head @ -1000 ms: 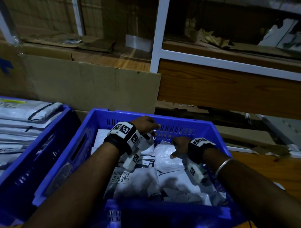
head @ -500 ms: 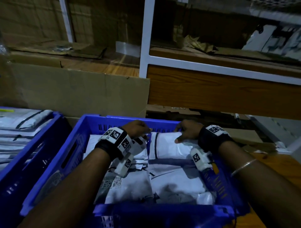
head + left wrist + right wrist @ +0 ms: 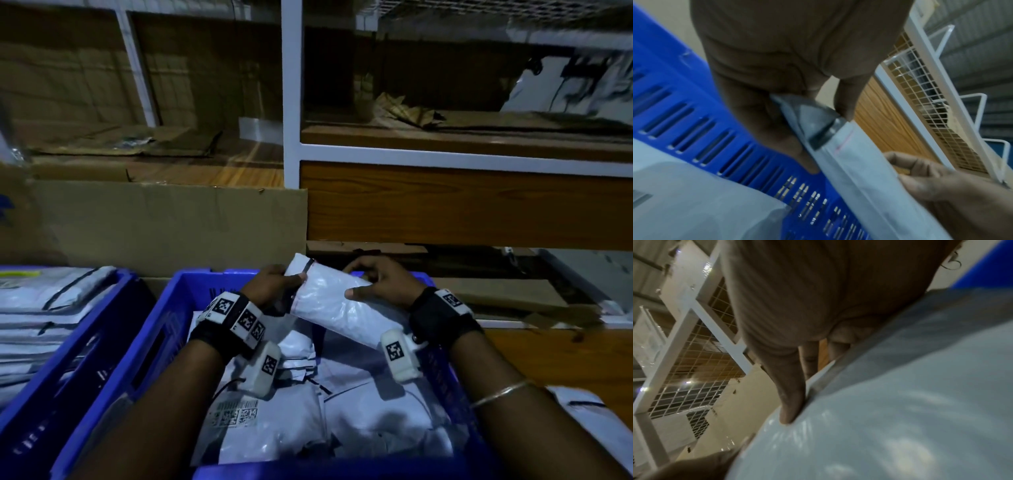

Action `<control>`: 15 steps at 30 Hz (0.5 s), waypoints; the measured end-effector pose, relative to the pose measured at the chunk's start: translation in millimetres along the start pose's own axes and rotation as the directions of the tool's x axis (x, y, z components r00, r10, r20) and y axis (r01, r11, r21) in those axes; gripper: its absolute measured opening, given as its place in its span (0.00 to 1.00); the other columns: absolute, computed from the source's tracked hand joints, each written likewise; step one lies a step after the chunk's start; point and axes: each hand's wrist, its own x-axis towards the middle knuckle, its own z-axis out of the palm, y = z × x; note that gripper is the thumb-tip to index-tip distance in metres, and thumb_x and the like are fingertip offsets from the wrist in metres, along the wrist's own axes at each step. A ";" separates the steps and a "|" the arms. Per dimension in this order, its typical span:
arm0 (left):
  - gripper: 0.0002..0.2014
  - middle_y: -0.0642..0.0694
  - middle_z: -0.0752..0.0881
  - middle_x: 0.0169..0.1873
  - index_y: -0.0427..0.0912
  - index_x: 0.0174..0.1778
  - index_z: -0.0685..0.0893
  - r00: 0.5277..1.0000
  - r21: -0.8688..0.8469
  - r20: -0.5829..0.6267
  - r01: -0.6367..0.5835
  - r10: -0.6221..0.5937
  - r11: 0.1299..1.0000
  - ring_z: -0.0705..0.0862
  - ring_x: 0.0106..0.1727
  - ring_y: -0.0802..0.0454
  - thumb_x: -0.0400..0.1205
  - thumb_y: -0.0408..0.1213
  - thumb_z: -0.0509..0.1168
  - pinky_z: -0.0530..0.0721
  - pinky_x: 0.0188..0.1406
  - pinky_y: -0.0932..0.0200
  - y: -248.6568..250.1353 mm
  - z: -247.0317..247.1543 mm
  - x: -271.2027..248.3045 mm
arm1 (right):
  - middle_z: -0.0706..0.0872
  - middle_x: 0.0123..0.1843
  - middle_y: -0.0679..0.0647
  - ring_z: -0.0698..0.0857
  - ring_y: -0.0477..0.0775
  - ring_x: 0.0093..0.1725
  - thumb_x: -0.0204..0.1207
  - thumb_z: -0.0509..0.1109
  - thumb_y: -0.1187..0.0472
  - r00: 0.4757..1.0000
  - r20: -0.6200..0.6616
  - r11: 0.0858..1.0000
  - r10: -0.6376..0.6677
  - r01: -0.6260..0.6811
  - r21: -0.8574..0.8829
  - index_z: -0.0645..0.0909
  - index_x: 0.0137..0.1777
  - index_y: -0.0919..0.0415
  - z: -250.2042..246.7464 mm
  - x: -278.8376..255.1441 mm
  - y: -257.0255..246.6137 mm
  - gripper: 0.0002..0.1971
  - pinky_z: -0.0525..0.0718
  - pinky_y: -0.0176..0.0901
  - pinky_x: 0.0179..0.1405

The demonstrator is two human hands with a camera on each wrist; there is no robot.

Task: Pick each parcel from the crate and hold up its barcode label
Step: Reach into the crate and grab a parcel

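Observation:
A white plastic parcel (image 3: pixel 337 305) is held tilted above the far end of the blue crate (image 3: pixel 164 329). My left hand (image 3: pixel 274 284) pinches its upper left corner, by the black seal strip. My right hand (image 3: pixel 373 284) grips its right edge, thumb pressed on the near face. The left wrist view shows the parcel's (image 3: pixel 851 162) folded corner pinched between thumb and fingers. The right wrist view shows a thumb on the parcel (image 3: pixel 890 410). No barcode label shows on the held parcel. Several more white parcels lie in the crate, one with a printed label (image 3: pixel 236 416).
A second blue crate (image 3: pixel 68 349) stacked with flat parcels stands to the left. A cardboard sheet (image 3: pixel 171 222) leans behind both crates. White-framed shelving with wooden boards (image 3: pixel 462 202) rises behind. A wooden surface (image 3: pixel 548 356) lies right of the crate.
Both hands went from reaching among the parcels at the far end of the crate to lifting one parcel out. It now sits higher, tilted, above the crate's far rim.

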 end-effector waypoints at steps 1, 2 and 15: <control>0.13 0.49 0.81 0.15 0.34 0.33 0.76 1.000 -0.007 -0.018 -0.007 0.007 1.000 0.80 0.16 0.57 0.85 0.27 0.62 0.74 0.16 0.71 -0.8 -1.7 1.2 | 0.91 0.49 0.57 0.90 0.61 0.47 0.63 0.85 0.54 1.000 -0.016 1.000 0.000 0.000 0.016 0.85 0.54 0.51 5.1 1.3 2.3 0.20 0.88 0.59 0.50; 0.12 0.45 0.83 0.20 0.33 0.34 0.78 0.999 -0.008 -0.047 -0.021 0.021 1.000 0.83 0.22 0.52 0.84 0.29 0.63 0.77 0.24 0.67 -2.7 -4.7 4.0 | 0.91 0.48 0.56 0.90 0.59 0.47 0.63 0.85 0.53 1.000 -0.029 1.000 -0.007 0.007 0.011 0.85 0.54 0.51 9.0 3.1 4.3 0.20 0.88 0.58 0.49; 0.07 0.45 0.87 0.28 0.37 0.39 0.82 0.983 -0.008 -0.170 -0.071 0.068 0.997 0.84 0.32 0.48 0.83 0.33 0.67 0.81 0.27 0.63 -8.8 -22.8 17.6 | 0.90 0.48 0.47 0.88 0.44 0.46 0.64 0.84 0.46 0.996 -0.083 0.999 -0.022 0.018 -0.045 0.87 0.51 0.51 4.3 -5.7 18.4 0.18 0.86 0.47 0.45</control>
